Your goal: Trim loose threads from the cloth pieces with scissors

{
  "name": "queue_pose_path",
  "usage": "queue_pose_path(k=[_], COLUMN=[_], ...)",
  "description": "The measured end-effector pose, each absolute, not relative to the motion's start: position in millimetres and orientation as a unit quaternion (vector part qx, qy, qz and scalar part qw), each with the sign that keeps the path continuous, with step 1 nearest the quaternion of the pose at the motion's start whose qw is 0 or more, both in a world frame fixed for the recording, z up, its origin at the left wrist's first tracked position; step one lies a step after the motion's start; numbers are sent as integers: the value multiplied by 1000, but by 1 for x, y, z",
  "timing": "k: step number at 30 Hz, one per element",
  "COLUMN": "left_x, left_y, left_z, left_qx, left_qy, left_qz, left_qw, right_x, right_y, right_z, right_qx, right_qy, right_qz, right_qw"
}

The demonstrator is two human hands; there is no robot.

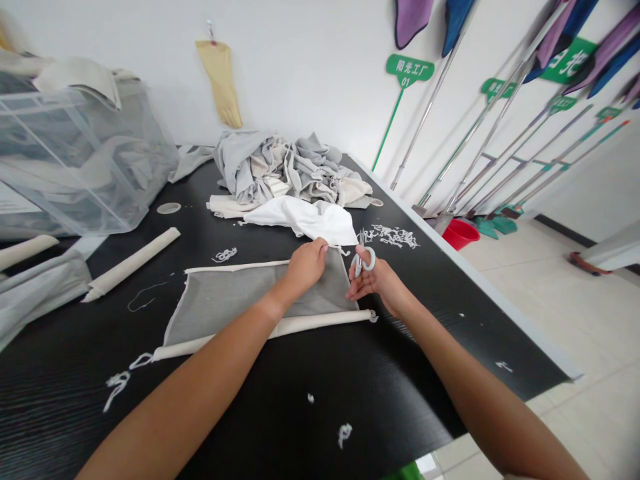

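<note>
A grey fabric piece (235, 291) with cream rolled edges along its two long sides lies flat on the black table (400, 400). My left hand (306, 267) pinches its far edge close to the right corner. Just right of that corner, my right hand (375, 280) has white-handled scissors (369, 259) looped on its fingers, with the blades pointing away from me. Loose threads (141, 361) trail from the near left corner. Directly beyond the left hand sits a crumpled white cloth (310, 217).
A heap of grey and cream cloths (285, 167) is at the back. Thread scraps (393, 237) lie to its right, and a cream fabric roll (133, 263) to the left. A clear plastic bin (90, 153) holds more cloth. Mops and a red bucket (460, 232) stand beyond the table's right edge.
</note>
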State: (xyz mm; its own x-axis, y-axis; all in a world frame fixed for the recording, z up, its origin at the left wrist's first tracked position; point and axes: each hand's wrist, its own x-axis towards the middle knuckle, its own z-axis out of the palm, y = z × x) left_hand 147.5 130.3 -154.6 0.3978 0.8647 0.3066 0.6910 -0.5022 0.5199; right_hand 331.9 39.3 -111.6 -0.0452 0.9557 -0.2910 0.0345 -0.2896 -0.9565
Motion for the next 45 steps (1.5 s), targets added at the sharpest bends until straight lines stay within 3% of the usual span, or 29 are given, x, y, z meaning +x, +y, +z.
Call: queue_pose_path(k=[11, 17, 23, 33, 45], left_x=[140, 142, 143, 144, 145], left_y=[146, 149, 145, 138, 135], left_z=[-154, -159, -156, -148, -154], left_qx=[781, 786, 788, 800, 808], left_qy=[390, 338, 363, 396, 347], left_qz=[362, 348, 329, 293, 356], left_qw=[326, 384, 374, 343, 318], right_x=[347, 344, 346, 345, 350], right_y=[49, 54, 62, 67, 71], right_z=[-124, -134, -142, -156, -148], right_qx=[-563, -596, -601, -604, -615], right_qy=[-500, -563, -573, -620, -603], right_qz=[526, 350, 250, 231, 243], right_qw=[397, 454, 498, 445, 447])
